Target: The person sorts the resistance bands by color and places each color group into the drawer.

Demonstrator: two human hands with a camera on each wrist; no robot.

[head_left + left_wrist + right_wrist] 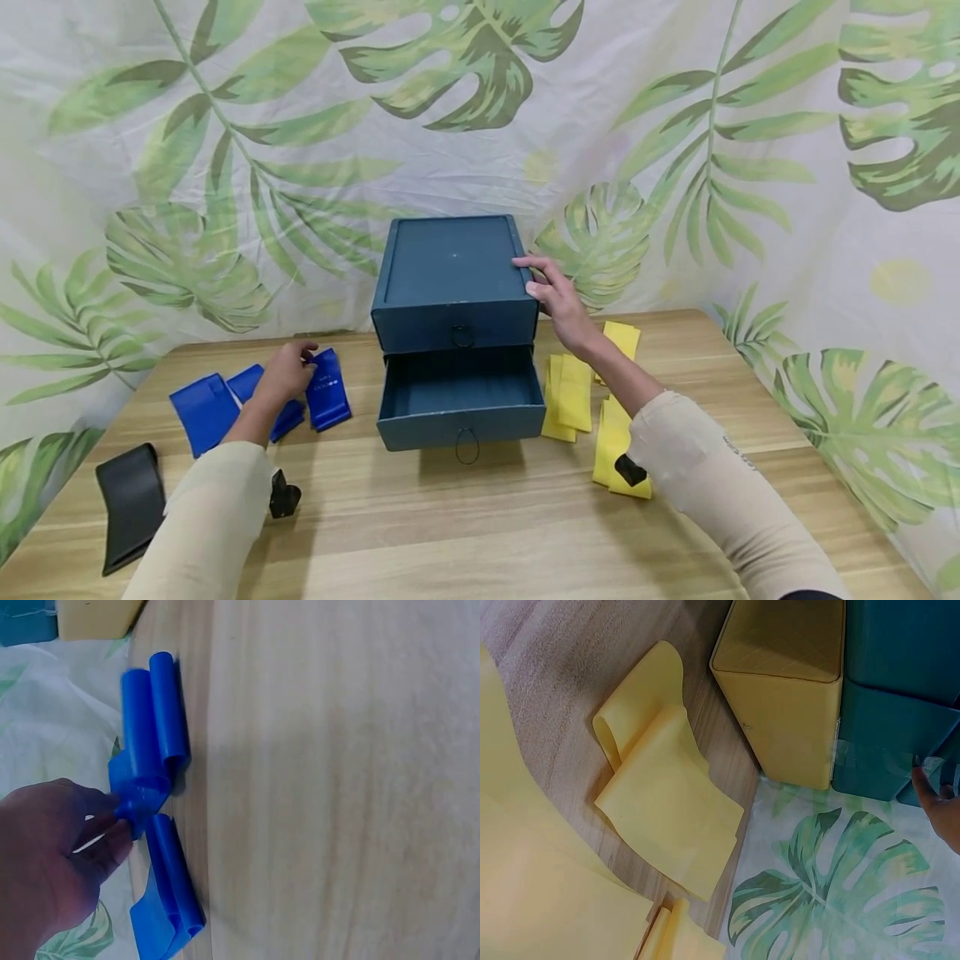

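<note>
Desk: light wood grain, lengthwise streaks. Behind it a pale cloth printed with green leaves, filling the head view's background and visible past the desk edge on both sides; it has some creases.

Counts:
- Drawer cabinet: 1, dark blue, mid-desk near the cloth. 2 drawers: upper drawer closed, lower drawer pulled out toward the person. 2 dark ring pulls, one per drawer front.
- Tan block: 1, in the right wrist view, between desk and cabinet, against the blue side.
- Blue strips: 3, on the desk left of the cabinet. The one nearest the cabinet has small pale print. Middle one partly hidden by the left arm.
- Yellow strips: 3 by clump, right of the cabinet, folded over on themselves; layers overlap.
- Black folded strip: 1, near the desk's left edge, beside the left sleeve.
- Beige sleeves: 2. Black fittings at the cuffs: 2.

Left hand: fingers pinching the far-left edge of the blue strip nearest the cabinet, which lies on the desk. Right hand: fingers extended, grasping nothing, resting on the cabinet's top right edge.
</note>
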